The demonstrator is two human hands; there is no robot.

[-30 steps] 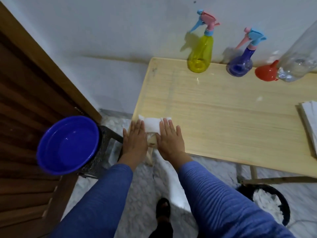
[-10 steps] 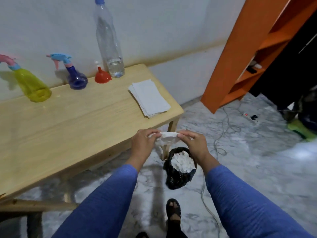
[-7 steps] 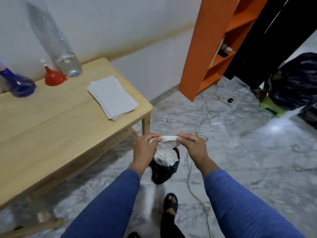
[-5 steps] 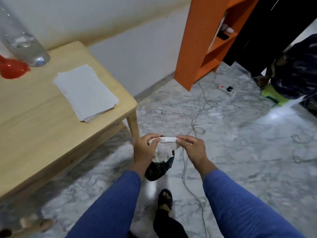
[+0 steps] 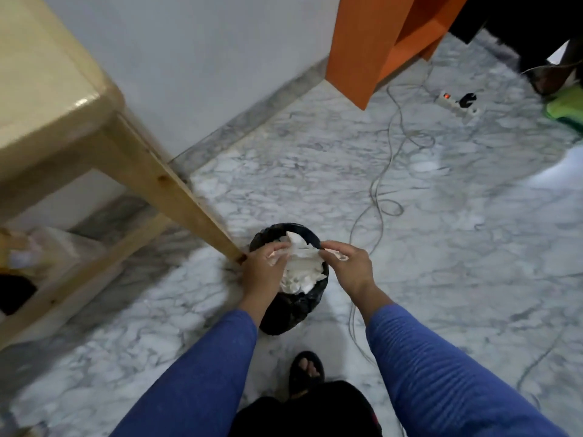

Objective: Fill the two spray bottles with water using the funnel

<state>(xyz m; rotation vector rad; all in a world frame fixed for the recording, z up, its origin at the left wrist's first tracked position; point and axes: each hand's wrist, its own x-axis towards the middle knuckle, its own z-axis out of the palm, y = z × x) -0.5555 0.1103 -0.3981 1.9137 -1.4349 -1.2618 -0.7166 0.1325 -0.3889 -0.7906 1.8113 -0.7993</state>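
My left hand and my right hand pinch the two ends of a folded white tissue and hold it just above a small bin lined with a black bag. The bin stands on the marble floor beside the table leg and is full of crumpled white paper. The spray bottles, the funnel and the water bottle are out of view.
The wooden table corner fills the upper left. An orange shelf unit stands against the wall. Grey cables and a power strip lie on the floor to the right. My sandalled foot is below the bin.
I have turned from the table's left end to its right end and looked down. Both hands carried the tissue off the table and lowered it over the bin.
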